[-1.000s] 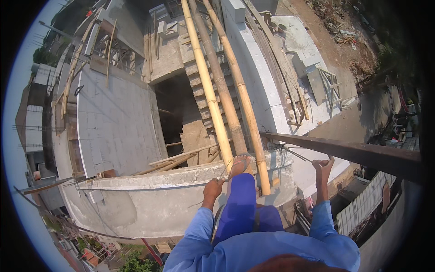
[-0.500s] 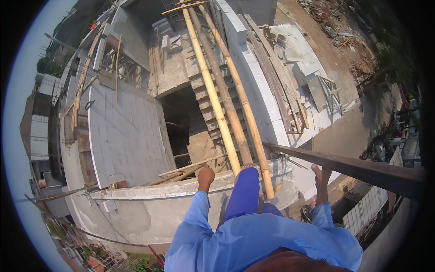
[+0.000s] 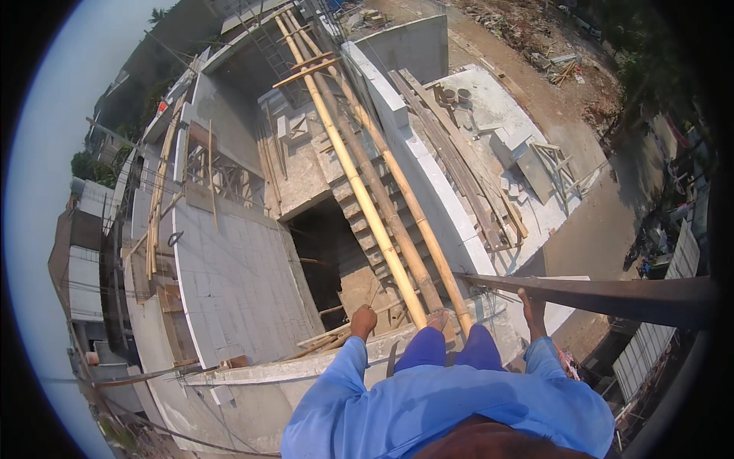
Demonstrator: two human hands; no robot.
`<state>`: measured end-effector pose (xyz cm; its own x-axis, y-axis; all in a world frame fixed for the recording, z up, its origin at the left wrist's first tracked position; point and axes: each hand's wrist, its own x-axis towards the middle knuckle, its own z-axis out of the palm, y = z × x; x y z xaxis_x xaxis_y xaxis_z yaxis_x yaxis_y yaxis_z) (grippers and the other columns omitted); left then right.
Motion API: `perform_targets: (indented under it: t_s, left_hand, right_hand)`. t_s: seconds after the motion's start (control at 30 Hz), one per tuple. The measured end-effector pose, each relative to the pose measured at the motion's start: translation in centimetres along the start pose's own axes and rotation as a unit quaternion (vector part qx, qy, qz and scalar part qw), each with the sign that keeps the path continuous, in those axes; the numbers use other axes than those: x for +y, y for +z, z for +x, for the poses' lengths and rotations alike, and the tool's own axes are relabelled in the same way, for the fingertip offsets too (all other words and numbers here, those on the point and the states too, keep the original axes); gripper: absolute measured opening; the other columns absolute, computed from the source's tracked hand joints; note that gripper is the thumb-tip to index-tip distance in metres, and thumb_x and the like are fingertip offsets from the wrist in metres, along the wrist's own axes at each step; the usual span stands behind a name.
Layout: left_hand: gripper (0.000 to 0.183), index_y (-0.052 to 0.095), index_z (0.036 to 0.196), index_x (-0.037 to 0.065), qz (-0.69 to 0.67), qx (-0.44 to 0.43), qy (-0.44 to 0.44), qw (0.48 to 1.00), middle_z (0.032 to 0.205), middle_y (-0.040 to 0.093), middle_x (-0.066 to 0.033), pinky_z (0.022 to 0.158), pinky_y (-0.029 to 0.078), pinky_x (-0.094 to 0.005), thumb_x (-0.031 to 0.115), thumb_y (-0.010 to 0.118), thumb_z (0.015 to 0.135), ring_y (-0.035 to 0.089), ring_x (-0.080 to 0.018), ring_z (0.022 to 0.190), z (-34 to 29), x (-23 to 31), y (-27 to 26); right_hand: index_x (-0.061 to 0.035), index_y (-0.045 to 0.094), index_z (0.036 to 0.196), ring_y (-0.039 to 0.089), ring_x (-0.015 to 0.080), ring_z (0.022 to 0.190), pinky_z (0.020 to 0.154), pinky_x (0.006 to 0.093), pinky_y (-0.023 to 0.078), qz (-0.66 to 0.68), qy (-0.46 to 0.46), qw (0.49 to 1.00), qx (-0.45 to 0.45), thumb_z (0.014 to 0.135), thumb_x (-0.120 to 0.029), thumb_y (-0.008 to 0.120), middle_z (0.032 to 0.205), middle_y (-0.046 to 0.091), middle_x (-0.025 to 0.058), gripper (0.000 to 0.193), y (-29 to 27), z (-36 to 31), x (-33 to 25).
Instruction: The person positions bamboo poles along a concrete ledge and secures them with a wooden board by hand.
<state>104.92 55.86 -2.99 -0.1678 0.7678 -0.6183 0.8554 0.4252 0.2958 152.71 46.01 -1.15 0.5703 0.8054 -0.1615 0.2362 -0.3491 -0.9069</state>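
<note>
Nearest on my feed are the blue shirt (image 3: 451, 405) and, beyond it, the blue trousers (image 3: 423, 348), knees bent. The left hand (image 3: 363, 321) is curled into a narrow fist over the concrete ledge; I cannot tell whether anything is in it. The right hand (image 3: 534, 315) reaches up to the near edge of a dark beam (image 3: 596, 292); I cannot tell whether it grips. Three bamboo poles (image 3: 366, 200) run from near the knees away over the stairs (image 3: 365, 239), beside a dark opening (image 3: 310, 229). Farther off, wooden crosspieces (image 3: 307, 72) lie across them, and rubble (image 3: 550, 53) covers ground at upper right.
</note>
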Motion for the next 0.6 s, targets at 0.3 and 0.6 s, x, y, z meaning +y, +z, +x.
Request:
perform_targets:
  t_s: [0.3,0.6]
  left_hand:
    - [0.034,0.066,0.1,-0.001,0.031,-0.038,-0.018,0.999,0.106,0.063,-0.0265,0.089,0.048,-0.0454,0.018,0.046,0.081,0.061,-0.0405,0.1,-2.5,-3.2,0.6]
    - [0.032,0.066,0.097,-0.003,0.039,-0.074,0.023,0.996,0.084,0.067,-0.0252,0.068,0.052,-0.0427,0.012,0.045,0.078,0.067,-0.035,0.072,-4.6,-1.1,0.7]
  right_hand:
    - [-0.0007,0.051,0.123,0.051,0.03,0.111,0.098,0.0401,0.04,-0.019,0.009,1.0,-0.006,0.078,-0.022,0.076,0.121,0.051,0.017,0.056,0.3,0.0,0.9]
    - [-0.0032,0.049,0.125,0.043,0.0362,0.115,0.101,0.0447,0.035,-0.089,-0.081,0.992,-0.031,0.059,-0.02,0.085,0.127,0.038,0.0182,0.077,-1.7,0.0,-0.6]
